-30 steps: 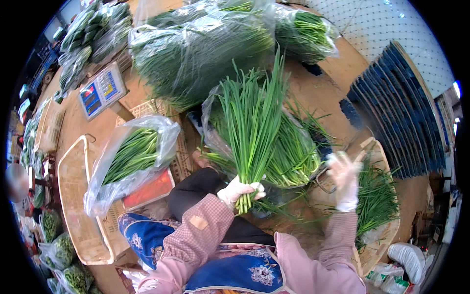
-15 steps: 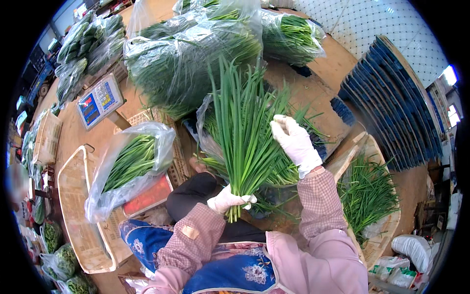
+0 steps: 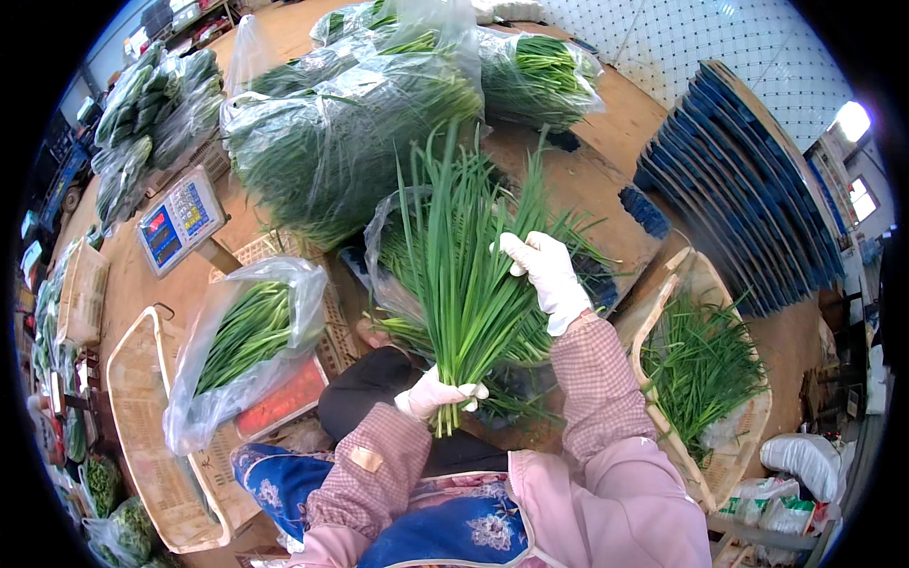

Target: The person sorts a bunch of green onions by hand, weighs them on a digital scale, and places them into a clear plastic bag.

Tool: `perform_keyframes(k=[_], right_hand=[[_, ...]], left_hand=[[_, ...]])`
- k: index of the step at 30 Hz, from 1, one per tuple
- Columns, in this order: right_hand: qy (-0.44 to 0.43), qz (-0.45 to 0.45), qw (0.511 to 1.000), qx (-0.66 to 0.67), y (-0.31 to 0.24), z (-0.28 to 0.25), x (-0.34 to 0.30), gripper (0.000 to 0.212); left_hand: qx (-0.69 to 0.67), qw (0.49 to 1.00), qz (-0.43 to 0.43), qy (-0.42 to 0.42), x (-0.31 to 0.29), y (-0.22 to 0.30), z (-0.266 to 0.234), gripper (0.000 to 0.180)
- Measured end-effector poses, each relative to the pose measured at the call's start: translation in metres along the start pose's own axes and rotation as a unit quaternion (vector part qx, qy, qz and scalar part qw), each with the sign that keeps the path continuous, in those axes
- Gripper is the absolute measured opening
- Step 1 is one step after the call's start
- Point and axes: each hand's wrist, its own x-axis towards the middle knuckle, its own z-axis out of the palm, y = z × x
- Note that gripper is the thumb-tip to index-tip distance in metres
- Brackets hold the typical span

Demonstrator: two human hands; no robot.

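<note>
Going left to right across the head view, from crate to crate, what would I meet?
Beige crate, open plastic bag, left hand gripping a green bunch, right hand, second beige crate.

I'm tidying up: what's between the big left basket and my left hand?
The head view shows an open bag of greens, a red tray and your knee between the basket and your left hand.

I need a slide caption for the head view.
Left hand grips a green leafy bunch by its stems; right hand beside it.
</note>
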Motion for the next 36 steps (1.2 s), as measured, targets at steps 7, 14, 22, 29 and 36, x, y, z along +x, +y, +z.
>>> perform_keyframes(k=[7,14,22,29,36], right_hand=[[0.019,0.000,1.000,-0.023,-0.005,-0.012,-0.011,0.028],[0.102,-0.127,0.986,0.021,-0.001,-0.013,-0.019,0.016],[0.332,-0.280,0.865,0.254,-0.018,-0.225,-0.034,0.038],[-0.132,0.172,0.965,0.148,0.081,-0.096,-0.092,0.053],[-0.131,0.128,0.878,0.442,0.098,0.056,-0.069,0.058]], left_hand=[[-0.011,0.999,0.012,0.027,0.001,0.003,0.006,0.044],[-0.097,0.990,0.074,0.067,-0.003,-0.002,-0.007,0.044],[-0.216,0.970,0.086,0.064,-0.013,-0.001,-0.015,0.046],[-0.132,0.986,0.085,0.049,-0.005,0.003,-0.014,0.050],[0.534,0.759,0.039,0.372,0.019,-0.011,0.033,0.047]])
